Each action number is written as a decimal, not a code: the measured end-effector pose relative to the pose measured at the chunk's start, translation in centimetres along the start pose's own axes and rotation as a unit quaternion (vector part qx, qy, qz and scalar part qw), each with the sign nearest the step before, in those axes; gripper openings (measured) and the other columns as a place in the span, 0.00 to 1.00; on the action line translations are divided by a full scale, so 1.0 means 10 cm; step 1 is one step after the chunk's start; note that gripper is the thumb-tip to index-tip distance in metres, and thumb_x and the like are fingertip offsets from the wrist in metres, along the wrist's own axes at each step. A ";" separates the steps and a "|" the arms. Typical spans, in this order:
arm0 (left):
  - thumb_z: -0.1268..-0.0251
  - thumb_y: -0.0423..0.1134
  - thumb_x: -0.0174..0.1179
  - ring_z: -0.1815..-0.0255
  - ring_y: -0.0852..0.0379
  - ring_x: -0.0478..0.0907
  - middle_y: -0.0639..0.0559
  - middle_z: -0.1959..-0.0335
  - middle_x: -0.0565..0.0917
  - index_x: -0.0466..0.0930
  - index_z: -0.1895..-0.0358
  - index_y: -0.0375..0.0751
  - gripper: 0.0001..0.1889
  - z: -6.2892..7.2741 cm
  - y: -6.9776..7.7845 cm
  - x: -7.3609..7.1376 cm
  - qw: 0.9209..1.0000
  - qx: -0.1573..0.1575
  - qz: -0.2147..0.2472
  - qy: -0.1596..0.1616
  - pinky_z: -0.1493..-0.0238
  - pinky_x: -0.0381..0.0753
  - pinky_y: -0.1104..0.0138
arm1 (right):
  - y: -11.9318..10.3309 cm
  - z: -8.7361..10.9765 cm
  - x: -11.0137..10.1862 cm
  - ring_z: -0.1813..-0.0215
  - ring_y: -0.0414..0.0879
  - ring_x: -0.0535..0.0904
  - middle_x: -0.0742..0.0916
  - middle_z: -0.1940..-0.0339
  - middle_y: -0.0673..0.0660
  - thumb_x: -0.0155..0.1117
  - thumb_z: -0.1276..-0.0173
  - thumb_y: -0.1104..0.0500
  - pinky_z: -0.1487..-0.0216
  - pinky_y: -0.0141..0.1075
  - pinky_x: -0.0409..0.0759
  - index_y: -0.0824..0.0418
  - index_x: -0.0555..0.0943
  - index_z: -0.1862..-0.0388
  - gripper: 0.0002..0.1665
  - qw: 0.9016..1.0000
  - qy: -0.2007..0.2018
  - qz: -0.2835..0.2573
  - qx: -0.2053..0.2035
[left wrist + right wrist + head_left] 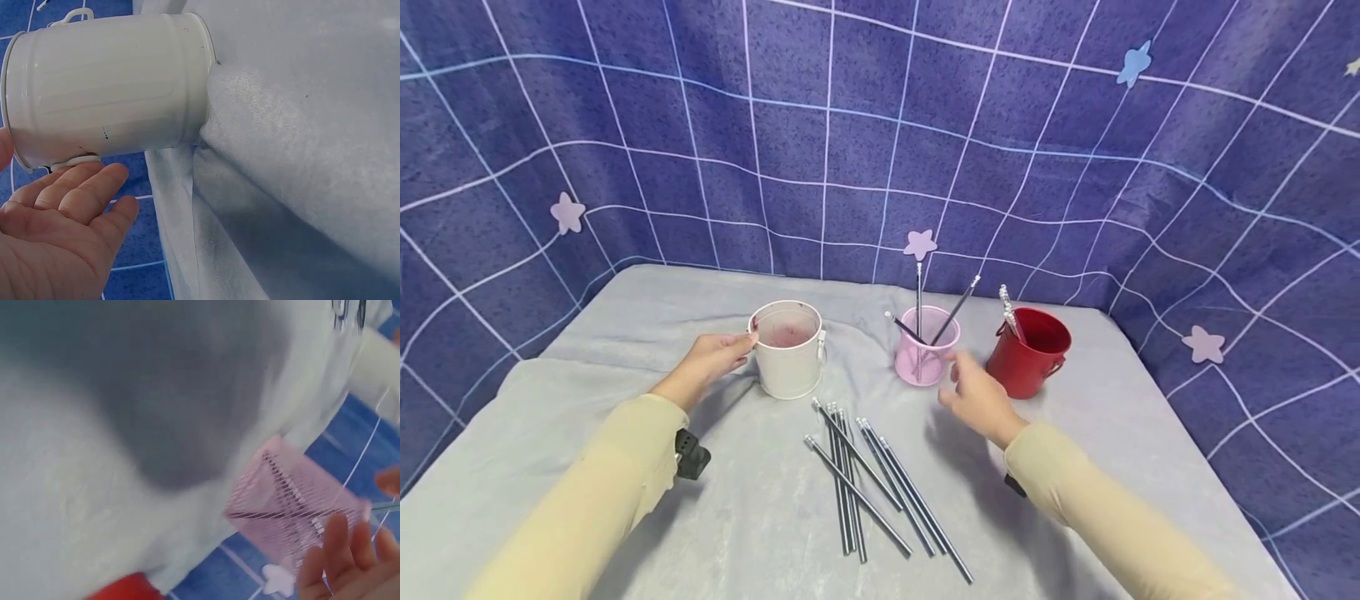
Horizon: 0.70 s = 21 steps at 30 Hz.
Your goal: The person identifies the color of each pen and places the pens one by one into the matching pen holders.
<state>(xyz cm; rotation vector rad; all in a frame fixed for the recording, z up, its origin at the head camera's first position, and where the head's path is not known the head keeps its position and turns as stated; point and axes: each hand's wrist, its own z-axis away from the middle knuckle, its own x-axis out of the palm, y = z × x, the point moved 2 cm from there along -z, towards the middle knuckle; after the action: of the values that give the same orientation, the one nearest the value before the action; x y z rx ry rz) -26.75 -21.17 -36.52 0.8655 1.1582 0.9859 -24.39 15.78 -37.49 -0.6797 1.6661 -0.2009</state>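
Note:
My left hand (pixel 715 358) grips a white metal bucket (pixel 788 367) by its left rim. In the left wrist view, fingers (pixel 94 187) lie along the bucket's side by its handle lug. To the right, a pink mesh pencil cup (pixel 917 367) stands upright with three dark pencils (pixel 955 310) leaning in it. My right hand (pixel 981 400) is at this cup's right side, fingers loosely bent and holding nothing. The right wrist view has its fingertips (pixel 337 531) right by the mesh cup's rim.
A red bucket (pixel 1026 358) with several white-patterned pencils (pixel 1009 312) stands right of the pink cup. Several dark pencils (pixel 850 492) lie loosely on the grey cloth (pixel 737 517) in front. A blue grid-patterned curtain (pixel 865 125) with star shapes hangs behind.

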 end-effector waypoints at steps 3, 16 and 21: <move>0.23 0.45 0.44 0.33 0.37 0.62 0.29 0.33 0.61 0.58 0.34 0.19 0.30 0.00 0.00 0.00 1.000 -0.004 -0.007 0.000 0.31 0.63 0.54 | -0.09 0.10 0.00 0.69 0.47 0.75 0.80 0.69 0.54 0.62 0.44 0.63 0.68 0.39 0.77 0.61 0.77 0.59 0.12 0.994 -0.069 0.043 -0.069; 0.24 0.47 0.43 0.34 0.37 0.63 0.30 0.33 0.61 0.58 0.34 0.20 0.31 0.01 0.01 0.00 1.000 -0.009 -0.011 -0.001 0.31 0.62 0.53 | -0.47 0.56 0.08 0.77 0.38 0.76 0.78 0.82 0.41 0.66 0.47 0.59 0.77 0.31 0.74 0.53 0.81 0.74 0.02 0.945 -0.128 0.157 -0.255; 0.24 0.47 0.44 0.33 0.38 0.63 0.30 0.33 0.61 0.58 0.34 0.20 0.31 0.01 0.00 0.01 1.000 -0.012 -0.009 0.002 0.31 0.62 0.54 | -0.49 0.67 0.14 0.76 0.39 0.79 0.79 0.83 0.40 0.67 0.48 0.57 0.78 0.32 0.75 0.51 0.81 0.76 0.02 0.934 -0.127 0.186 -0.276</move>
<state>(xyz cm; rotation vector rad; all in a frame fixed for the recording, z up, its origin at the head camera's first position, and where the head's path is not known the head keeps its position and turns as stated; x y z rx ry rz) -26.67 -21.12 -36.53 0.8340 1.1540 0.9853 -16.56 12.69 -37.74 -0.7476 1.5670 0.6273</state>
